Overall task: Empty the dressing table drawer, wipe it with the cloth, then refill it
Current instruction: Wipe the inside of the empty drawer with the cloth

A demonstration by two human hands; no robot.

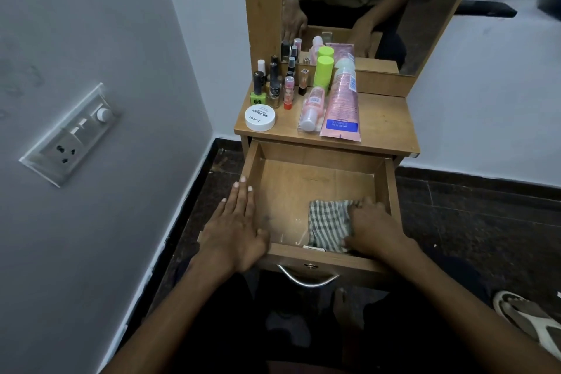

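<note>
Drawer [318, 179] pulled out, bare inside except striped cloth [329, 225] at front right corner. Right hand [372, 226] on cloth, fingers curled over its right edge, gripping it against drawer floor. Left hand [238, 228] flat on drawer's left rim, fingers straight, holding nothing. Bottles [274, 85], white jar [260, 118], pink tube [343, 100] up on desk [385, 121] before mirror [394, 9].

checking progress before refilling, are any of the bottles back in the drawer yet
No, the drawer holds only the striped cloth under the right hand; the bottles stand on the tabletop.
</note>
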